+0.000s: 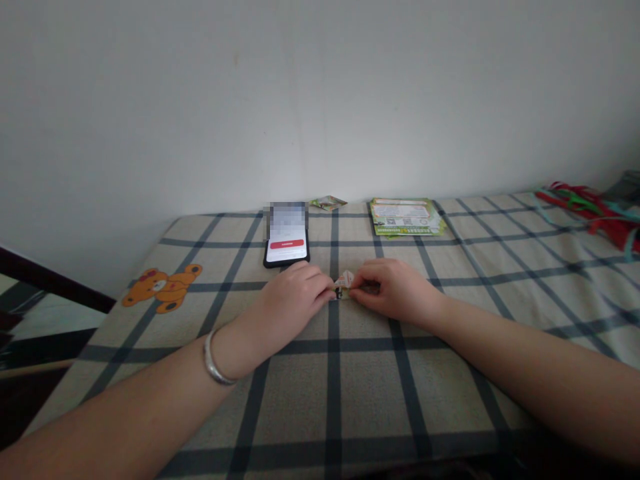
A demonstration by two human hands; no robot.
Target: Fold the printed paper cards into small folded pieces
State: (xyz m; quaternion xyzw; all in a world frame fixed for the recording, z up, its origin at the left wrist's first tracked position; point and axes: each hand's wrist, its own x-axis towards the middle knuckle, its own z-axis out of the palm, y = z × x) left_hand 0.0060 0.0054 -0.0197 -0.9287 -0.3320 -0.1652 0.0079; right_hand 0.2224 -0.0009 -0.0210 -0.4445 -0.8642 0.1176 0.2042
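Between my two hands, low over the checked cloth, is a small folded piece of printed paper (pixel 343 283), with a pale flap standing up. My left hand (pixel 299 293), with a silver bangle on its wrist, is closed with its fingertips at the paper's left edge. Thumb and finger of my right hand (pixel 389 285) pinch the right side of it. My fingers cover much of the paper. Just beyond my left hand lies a phone (pixel 287 253) with its screen lit.
A folded, diamond-shaped printed paper (pixel 330 203) lies by the wall, right of the phone. Further right is a stack of green printed sheets (pixel 404 219). Red and green fabric items (pixel 590 210) lie at the far right. A flat orange bear (pixel 163 288) is at left.
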